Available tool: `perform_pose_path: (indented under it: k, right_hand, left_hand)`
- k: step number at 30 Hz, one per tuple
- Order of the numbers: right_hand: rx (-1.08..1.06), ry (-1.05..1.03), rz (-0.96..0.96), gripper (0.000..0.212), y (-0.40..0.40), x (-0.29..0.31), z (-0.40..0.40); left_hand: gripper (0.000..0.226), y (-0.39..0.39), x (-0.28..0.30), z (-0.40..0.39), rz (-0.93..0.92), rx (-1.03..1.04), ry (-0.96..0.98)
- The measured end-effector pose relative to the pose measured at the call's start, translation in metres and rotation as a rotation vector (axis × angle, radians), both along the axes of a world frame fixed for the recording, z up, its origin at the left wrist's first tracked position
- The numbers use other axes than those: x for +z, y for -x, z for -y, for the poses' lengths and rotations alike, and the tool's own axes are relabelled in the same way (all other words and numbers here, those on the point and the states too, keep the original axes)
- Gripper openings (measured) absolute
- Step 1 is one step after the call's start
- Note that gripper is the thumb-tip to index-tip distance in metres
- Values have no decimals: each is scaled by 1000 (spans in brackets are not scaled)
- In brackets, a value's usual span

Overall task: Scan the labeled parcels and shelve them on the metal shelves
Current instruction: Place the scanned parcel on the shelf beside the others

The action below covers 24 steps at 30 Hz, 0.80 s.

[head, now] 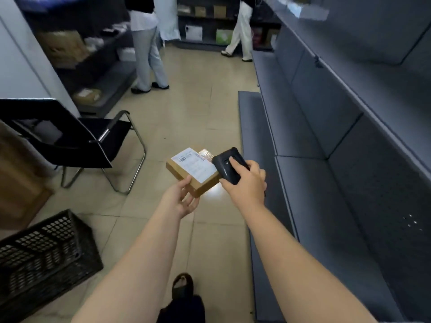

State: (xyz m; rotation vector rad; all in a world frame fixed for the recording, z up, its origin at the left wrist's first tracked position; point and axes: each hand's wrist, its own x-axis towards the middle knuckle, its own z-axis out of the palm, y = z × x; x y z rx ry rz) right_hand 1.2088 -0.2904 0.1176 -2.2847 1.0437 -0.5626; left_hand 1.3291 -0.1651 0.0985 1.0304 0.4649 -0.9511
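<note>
Beside grey metal shelves, parcel label print blurs unreadably.

A black chair with a chrome tube frame stands on the beige tiled floor at the left. In front of it, at the lower left, sits a black plastic crate with lattice walls. A brown cardboard box stands at the left edge, between the chair and the crate. A white pillar rises behind the chair. Further down the aisle, a person in pale trousers stands near the left, and a second person in white trousers is mid-stride at the far end. At the bottom edge, a sandalled foot rests on the tiles.
</note>
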Motion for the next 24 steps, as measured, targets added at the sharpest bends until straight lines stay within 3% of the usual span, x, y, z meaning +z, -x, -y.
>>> perform_pose_path:
  k: [9, 20, 24]
  right_hand:
    - [-73, 53, 23, 60, -240, 54, 172]
    - [-190, 237, 63, 60, -452, 118, 454]
    - [-209, 272, 39, 59, -525, 149, 556]
  left_hand:
    - [23, -262, 48, 179, 89, -46, 77]
    - [10, -485, 116, 486, 196, -186, 182]
    - [28, -567, 146, 591, 270, -228, 203]
